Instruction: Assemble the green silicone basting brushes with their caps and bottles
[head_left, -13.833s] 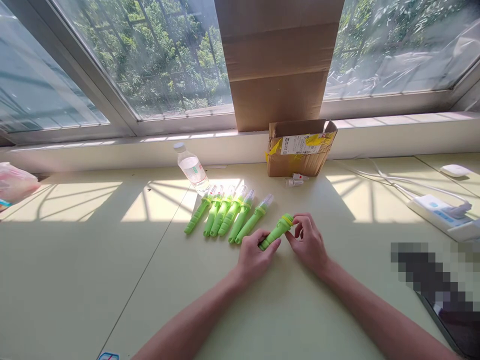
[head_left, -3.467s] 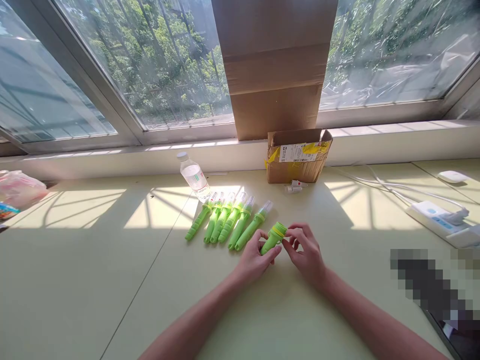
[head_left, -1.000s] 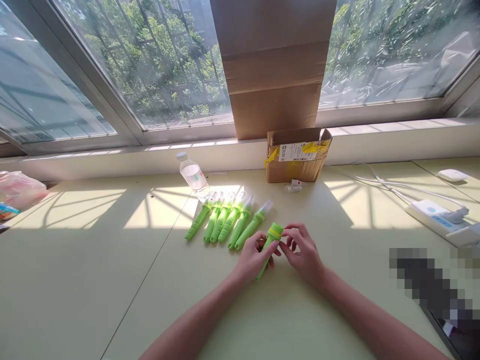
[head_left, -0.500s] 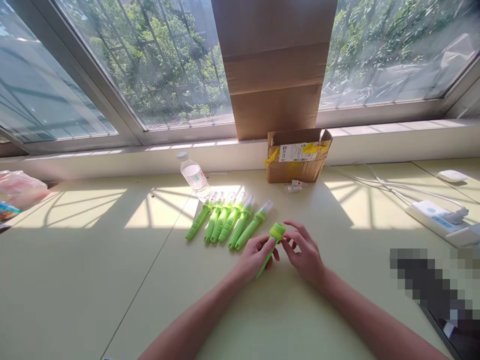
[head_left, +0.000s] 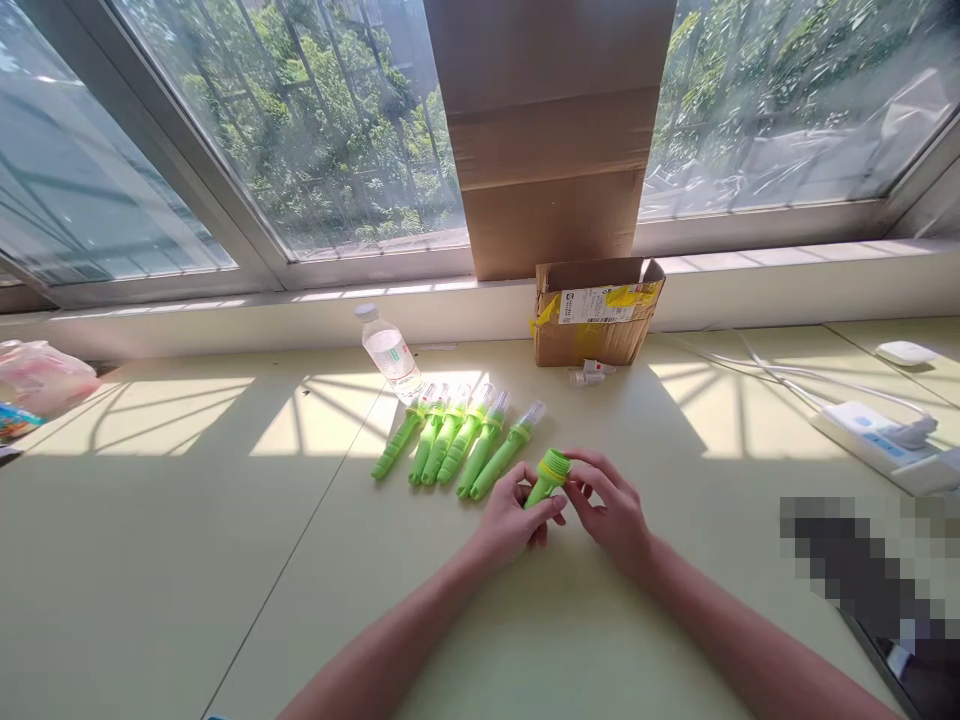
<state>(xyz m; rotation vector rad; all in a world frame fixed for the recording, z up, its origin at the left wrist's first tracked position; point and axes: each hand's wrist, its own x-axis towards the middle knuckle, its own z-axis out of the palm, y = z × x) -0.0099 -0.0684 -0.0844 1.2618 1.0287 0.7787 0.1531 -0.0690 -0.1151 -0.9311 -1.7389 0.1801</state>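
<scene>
My left hand (head_left: 517, 515) wraps round a green flashlight-shaped handle (head_left: 553, 472) with a ribbed, threaded top and a yellow ring below it. The lower part is hidden in my grip. The fingertips of my right hand (head_left: 606, 505) pinch at the ring from the right; what else they may hold is hidden. Just to the left lies a row of several similar green handles, each with a clear pointed cap; the nearest green handle (head_left: 501, 462) is close to my left fingers.
A clear bottle (head_left: 390, 350) stands behind the row. Near the wall sits an open cardboard box (head_left: 589, 335), with small clear caps (head_left: 587, 378) in front. A white power strip (head_left: 862, 435) with cables lies right, and a plastic bag (head_left: 45, 380) far left.
My left hand has shifted its grip, with the thumb lower and pointing right. The handle's threaded top has tipped slightly. My right fingers stay at the ring.
</scene>
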